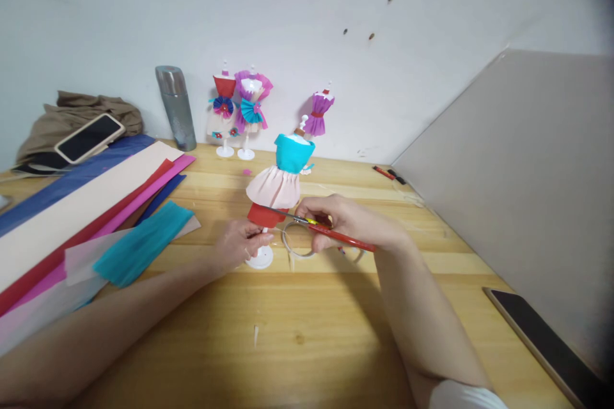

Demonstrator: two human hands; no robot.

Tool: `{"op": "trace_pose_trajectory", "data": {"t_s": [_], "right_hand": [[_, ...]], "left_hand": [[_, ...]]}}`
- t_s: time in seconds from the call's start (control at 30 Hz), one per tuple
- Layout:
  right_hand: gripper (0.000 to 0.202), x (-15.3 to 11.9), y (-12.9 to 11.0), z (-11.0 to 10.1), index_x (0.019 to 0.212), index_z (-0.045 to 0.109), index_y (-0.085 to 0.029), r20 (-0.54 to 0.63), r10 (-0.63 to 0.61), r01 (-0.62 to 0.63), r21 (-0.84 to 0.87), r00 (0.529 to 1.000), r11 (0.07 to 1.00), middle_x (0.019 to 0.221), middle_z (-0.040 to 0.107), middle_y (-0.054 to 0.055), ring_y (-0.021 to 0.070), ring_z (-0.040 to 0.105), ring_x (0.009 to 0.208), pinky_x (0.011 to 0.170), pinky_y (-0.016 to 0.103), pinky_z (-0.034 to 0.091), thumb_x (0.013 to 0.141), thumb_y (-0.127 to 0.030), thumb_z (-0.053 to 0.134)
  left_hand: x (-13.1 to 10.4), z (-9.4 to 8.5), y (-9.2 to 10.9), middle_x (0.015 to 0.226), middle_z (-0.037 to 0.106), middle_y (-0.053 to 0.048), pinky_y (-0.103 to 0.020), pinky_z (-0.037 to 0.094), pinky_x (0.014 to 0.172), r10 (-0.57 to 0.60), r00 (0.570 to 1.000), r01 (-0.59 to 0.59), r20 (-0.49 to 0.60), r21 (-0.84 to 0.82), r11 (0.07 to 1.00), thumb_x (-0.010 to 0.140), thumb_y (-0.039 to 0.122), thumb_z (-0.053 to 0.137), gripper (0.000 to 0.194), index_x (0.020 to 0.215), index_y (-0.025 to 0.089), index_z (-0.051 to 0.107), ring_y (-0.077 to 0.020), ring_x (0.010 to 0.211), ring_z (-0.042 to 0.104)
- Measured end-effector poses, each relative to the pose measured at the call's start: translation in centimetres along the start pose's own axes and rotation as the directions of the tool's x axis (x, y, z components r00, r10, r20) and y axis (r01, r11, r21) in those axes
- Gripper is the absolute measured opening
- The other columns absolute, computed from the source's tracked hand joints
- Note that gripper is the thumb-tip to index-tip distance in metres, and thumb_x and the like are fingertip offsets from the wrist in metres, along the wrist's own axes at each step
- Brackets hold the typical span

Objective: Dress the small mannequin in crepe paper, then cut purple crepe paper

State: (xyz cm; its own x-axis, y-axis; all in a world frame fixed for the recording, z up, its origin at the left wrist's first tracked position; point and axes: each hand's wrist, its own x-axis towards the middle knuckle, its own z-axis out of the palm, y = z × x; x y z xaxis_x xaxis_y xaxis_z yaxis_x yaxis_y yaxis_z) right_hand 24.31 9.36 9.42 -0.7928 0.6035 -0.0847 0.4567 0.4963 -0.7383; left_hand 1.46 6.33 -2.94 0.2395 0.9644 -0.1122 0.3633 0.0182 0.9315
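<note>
A small white dress form wears a turquoise paper top [293, 154], a pleated pale pink skirt [274, 186] and a red paper layer [265, 215] under it. My left hand [244, 241] is closed around the form's thin stand, just above its round white base [260, 258], with fingertips by the red layer's lower edge. My right hand [336, 214] grips red-handled scissors [340, 238] with a yellow part. Their thin blade points left, along the border between pink skirt and red layer. Whether it touches the paper is unclear. A ring-shaped tape roll [284, 239] lies behind my right fingers.
Three more dressed forms, including a purple one [320, 112], stand by the wall. Left are a flask [176, 108], a phone [91, 138] on brown cloth, and coloured paper strips with a turquoise piece [144, 243]. Another phone [537, 339] lies right, near a partition [518, 160].
</note>
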Motion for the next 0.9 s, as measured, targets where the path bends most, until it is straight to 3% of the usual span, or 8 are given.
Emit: {"op": "trace_pose_trajectory", "data": {"t_s": [0.4, 0.9], "right_hand": [[0.061, -0.08, -0.03, -0.03, 0.085, 0.057, -0.017, 0.006, 0.004, -0.004, 0.028, 1.000, 1.000, 0.066, 0.043, -0.004, 0.0103, 0.033, 0.060, 0.055, 0.024, 0.025, 0.071, -0.075, 0.067], [0.053, -0.42, -0.79, -0.33, 0.089, 0.056, -0.018, 0.050, 0.041, -0.040, -0.012, 0.998, 0.999, 0.071, 0.055, -0.001, 0.0114, 0.042, 0.061, 0.056, 0.025, 0.031, 0.076, -0.068, 0.066]], "left_hand": [[0.03, 0.02, -0.01, 0.047, 0.051, 0.003, -0.021, 0.032, 0.043, 0.000, 1.000, 0.000, -0.006, -0.009, 1.000, 0.075, 0.049, 0.060, 0.037, 0.057, 0.017, 0.055, -0.0079, 0.041, 0.043], [-0.05, -0.08, 0.13, 0.047, 0.052, 0.003, -0.020, 0.033, 0.044, -0.003, 1.000, 0.003, -0.001, -0.001, 1.000, 0.078, 0.043, 0.060, 0.032, 0.060, 0.017, 0.058, -0.0077, 0.042, 0.044]]}}
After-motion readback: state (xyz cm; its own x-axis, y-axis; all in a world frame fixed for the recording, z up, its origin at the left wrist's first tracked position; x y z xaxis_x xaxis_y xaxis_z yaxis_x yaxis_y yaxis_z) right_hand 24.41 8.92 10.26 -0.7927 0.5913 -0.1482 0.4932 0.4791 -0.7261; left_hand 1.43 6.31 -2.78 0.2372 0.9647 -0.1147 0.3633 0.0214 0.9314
